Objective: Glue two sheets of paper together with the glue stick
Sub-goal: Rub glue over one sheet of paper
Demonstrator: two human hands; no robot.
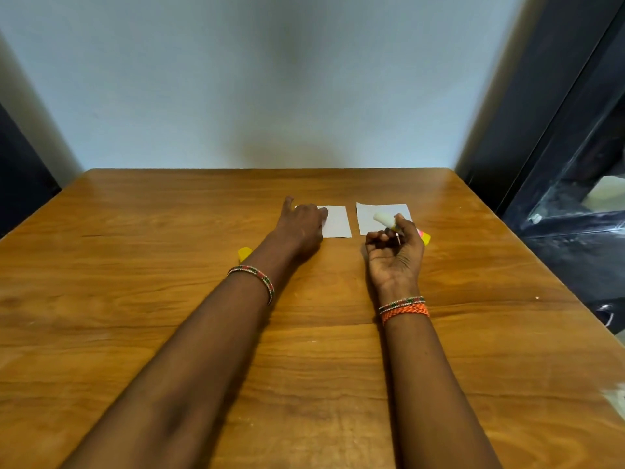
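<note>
Two small white paper sheets lie side by side on the wooden table [169, 299]. My left hand [301, 228] rests palm down on the left part of the left sheet [338, 222], fingers spread and flat. My right hand [395, 252] grips the uncapped glue stick [385, 219], whose white tip points up and left over the right sheet [368, 214]. The stick's yellow and pink body shows behind my fingers. A yellow cap [244, 254] lies on the table just left of my left wrist.
The table's far edge meets a pale wall [287, 96]. A dark frame and a dark ledge [575, 198] stand past the table's right edge. Dark panels sit off the left edge.
</note>
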